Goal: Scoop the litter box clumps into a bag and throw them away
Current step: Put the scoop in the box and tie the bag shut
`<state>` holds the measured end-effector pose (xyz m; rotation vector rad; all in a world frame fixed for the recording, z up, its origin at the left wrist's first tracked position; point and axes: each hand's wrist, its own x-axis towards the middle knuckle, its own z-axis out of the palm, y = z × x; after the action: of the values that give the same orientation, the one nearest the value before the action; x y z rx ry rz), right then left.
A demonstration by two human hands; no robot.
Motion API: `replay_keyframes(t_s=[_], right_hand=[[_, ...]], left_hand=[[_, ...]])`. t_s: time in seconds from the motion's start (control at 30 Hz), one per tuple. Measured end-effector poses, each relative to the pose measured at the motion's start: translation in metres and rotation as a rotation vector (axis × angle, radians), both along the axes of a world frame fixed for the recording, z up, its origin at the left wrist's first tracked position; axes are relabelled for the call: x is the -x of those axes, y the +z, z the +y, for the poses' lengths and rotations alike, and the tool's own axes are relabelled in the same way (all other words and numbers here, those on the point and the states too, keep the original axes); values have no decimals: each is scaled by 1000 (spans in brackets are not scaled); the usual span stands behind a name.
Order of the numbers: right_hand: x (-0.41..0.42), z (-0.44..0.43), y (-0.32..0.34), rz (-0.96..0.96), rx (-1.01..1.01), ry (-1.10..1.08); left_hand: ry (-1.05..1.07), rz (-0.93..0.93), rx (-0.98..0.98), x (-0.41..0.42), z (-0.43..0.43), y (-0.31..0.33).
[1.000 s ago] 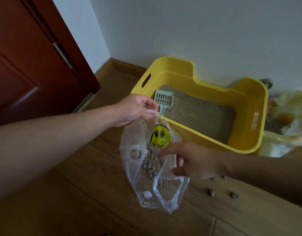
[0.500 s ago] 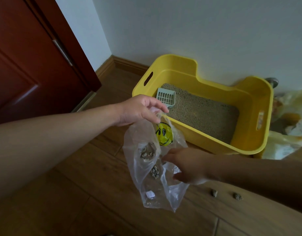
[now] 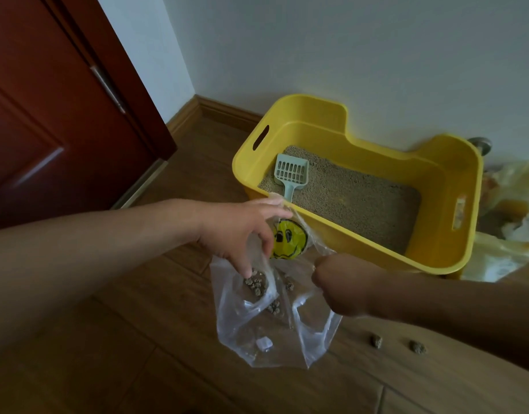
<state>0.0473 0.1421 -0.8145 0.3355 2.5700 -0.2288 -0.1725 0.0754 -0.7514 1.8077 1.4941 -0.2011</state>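
A clear plastic bag with grey clumps inside hung before the yellow plastic litter box.
The left hand pinched its rim; the right hand had fingers curled tight on its other edge.

The yellow plastic litter box sits on the wooden plank floor at about 2 o'clock, backed against the white wall. The pale slotted plastic scoop lies in the litter at the box's 9 o'clock end. The clear plastic bag hangs in front of the box at 6, gripped by the left hand at its 11 and the right hand at its 3. There are litter clumps inside it, and two loose clumps on the floor at its 4. The dark red wooden door is at 10.
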Motion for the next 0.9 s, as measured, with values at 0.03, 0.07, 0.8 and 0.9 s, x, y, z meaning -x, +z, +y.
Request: replay_keyframes(t_s=[0.03,0.07,0.8,0.9], right_hand=[[-2,2,1,28,9,-6],[-5,4,2,70,26,-22],[-6,22,74,654,643,-644],[0,20,88,718,755,-724]], left_hand=[[3,1,-18,0,-1,0],[20,-9,-34,0,-2,0],[348,-225,-474,-12,-14,39],[383,-304,-483,-23,-15,49]])
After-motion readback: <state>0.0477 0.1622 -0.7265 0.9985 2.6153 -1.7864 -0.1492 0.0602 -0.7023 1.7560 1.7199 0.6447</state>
